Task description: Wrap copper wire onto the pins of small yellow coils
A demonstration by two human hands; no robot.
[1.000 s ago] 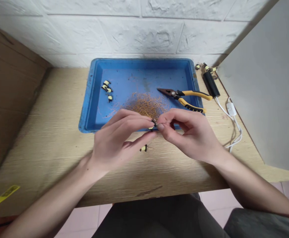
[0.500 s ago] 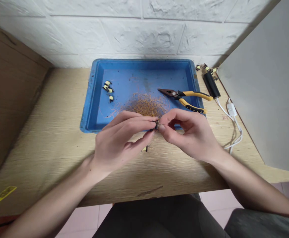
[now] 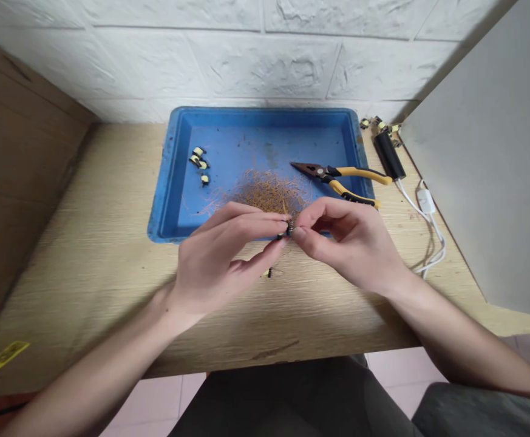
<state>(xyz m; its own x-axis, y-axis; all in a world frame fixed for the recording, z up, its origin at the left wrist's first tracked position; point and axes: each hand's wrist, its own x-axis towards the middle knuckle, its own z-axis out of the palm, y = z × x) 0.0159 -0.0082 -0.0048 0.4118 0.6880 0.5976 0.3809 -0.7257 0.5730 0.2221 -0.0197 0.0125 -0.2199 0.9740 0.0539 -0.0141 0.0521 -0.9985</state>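
Between the thumb and fingers of my left hand [image 3: 223,255] is a small transformer [image 3: 286,230] with a black bobbin and a row of metal pins facing right. My right hand [image 3: 342,243] pinches thumb and forefinger together right at those pins; whatever is between the fingertips is too small to make out. Just beyond both hands lies a heap of fine copper-coloured wire scraps [image 3: 267,191] in a blue tray [image 3: 158,206]. Another small transformer [image 3: 268,273] with yellow tape rests on the table below my hands, partly covered by my left hand.
Several yellow-taped transformers [image 3: 198,159] sit at the tray's left. Long-nose pliers [image 3: 322,173] with yellow-black handles lie across its right rim. A black cylinder [image 3: 388,156] with a white cable [image 3: 438,233] and more transformers [image 3: 382,125] are at the right, beside a grey panel [image 3: 487,170].
My right fingertips have shifted slightly right, and more of the pins shows between the hands. The left hand keeps its hold on the transformer.
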